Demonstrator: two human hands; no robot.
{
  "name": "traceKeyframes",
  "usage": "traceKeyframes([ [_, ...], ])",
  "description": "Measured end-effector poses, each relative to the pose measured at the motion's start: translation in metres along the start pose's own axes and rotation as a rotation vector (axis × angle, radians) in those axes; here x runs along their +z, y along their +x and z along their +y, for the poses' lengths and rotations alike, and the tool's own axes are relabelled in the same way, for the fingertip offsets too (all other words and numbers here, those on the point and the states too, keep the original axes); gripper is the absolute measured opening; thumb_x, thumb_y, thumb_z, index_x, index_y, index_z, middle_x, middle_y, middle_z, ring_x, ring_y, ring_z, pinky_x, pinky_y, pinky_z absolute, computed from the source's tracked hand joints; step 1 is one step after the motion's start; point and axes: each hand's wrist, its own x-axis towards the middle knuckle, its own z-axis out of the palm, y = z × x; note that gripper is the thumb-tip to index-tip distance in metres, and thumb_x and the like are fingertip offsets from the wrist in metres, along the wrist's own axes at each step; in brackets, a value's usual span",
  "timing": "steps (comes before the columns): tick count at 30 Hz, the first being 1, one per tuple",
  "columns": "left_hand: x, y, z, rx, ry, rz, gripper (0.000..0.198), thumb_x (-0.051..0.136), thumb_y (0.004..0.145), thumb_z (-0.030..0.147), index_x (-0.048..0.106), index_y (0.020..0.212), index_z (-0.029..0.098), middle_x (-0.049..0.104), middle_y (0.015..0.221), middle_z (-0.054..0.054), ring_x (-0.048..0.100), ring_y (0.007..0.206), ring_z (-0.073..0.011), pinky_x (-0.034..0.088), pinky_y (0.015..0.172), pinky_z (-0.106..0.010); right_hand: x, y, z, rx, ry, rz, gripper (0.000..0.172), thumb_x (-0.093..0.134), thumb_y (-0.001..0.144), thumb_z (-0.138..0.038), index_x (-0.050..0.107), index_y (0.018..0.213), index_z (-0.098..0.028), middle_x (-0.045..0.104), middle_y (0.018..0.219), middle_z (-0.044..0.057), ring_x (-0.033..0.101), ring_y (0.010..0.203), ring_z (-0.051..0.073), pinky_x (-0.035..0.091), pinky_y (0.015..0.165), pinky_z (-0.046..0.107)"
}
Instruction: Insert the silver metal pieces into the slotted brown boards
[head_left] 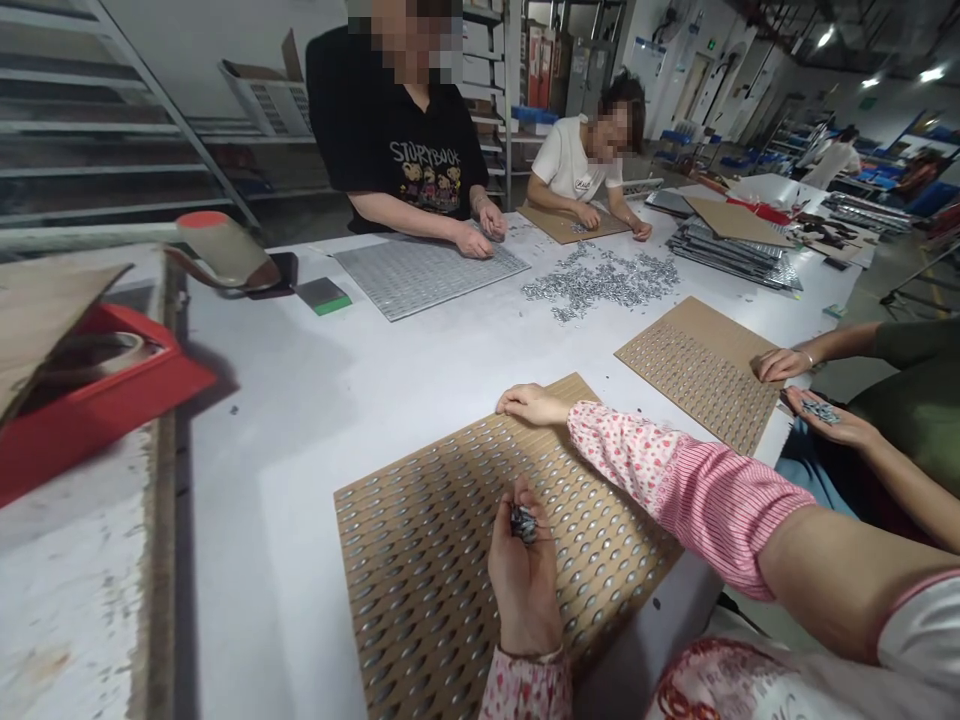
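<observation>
My left hand (523, 585) is palm up over the board, its fingers cupped around a small heap of dark metal pieces (523, 523). My right hand (534, 404) reaches across to the far edge of the brown board (420, 470). Its fingers are bent together at the edge, and whatever is between them is too small to make out. Rows of shiny, oval metal pieces cover most of this board, which lies flat on the white table (277, 480). Both my forearms wear pink patterned sleeves.
Loose metal pieces (600, 280) lie mid-table. Co-workers sit or stand around with a grey board (427, 270) and brown boards (697, 370); one holds pieces in a palm (832, 420). A red box (112, 400), tape dispenser (225, 250) and stacked panels (735, 255) stand about.
</observation>
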Motion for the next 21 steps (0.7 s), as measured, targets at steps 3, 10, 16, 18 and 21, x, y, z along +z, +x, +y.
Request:
traceKeyframes([
  [3,-0.001,0.001,-0.001,0.031,0.033,0.014,0.029,0.038,0.096,0.008,0.061,0.079,0.011,0.068,0.082,-0.007,0.067,0.074,-0.0091,0.058,0.067,-0.017,-0.002,0.010,0.000,-0.053,-0.218,-0.041,0.016,0.063,0.081,-0.012,0.066,0.096,-0.016,0.066,0.085,0.002,0.058,0.079,0.013,0.039,0.075,0.024],
  [10,-0.004,0.000,-0.002,0.009,0.084,-0.072,0.024,0.042,0.095,0.009,0.064,0.085,0.012,0.060,0.070,-0.001,0.059,0.057,-0.0046,0.053,0.056,-0.012,-0.004,0.021,0.001,-0.165,-0.319,-0.139,0.010,0.064,0.084,-0.021,0.073,0.087,-0.017,0.066,0.082,0.002,0.056,0.079,0.013,0.036,0.072,0.022],
  [16,-0.001,-0.001,-0.001,0.017,0.082,0.047,0.029,0.037,0.095,0.006,0.064,0.088,0.011,0.068,0.088,-0.007,0.067,0.077,-0.0101,0.057,0.067,-0.018,-0.003,0.017,0.005,-0.147,-0.171,-0.102,0.020,0.067,0.081,-0.020,0.068,0.100,-0.015,0.064,0.078,0.000,0.055,0.070,0.010,0.038,0.070,0.021],
  [18,-0.002,-0.001,-0.001,0.004,0.094,0.005,0.027,0.039,0.095,0.007,0.065,0.089,0.012,0.066,0.085,-0.006,0.065,0.072,-0.0086,0.056,0.064,-0.016,-0.003,0.016,0.004,-0.110,-0.130,-0.053,0.017,0.070,0.079,-0.023,0.069,0.092,-0.013,0.063,0.073,-0.002,0.055,0.067,0.009,0.038,0.067,0.020],
  [21,-0.006,0.000,-0.002,0.011,0.121,-0.093,0.022,0.046,0.093,0.008,0.066,0.087,0.012,0.061,0.075,-0.002,0.060,0.063,-0.0061,0.053,0.059,-0.014,-0.004,0.017,0.004,-0.125,-0.195,-0.071,0.010,0.066,0.082,-0.022,0.071,0.085,-0.014,0.066,0.076,0.001,0.057,0.072,0.011,0.037,0.070,0.021],
])
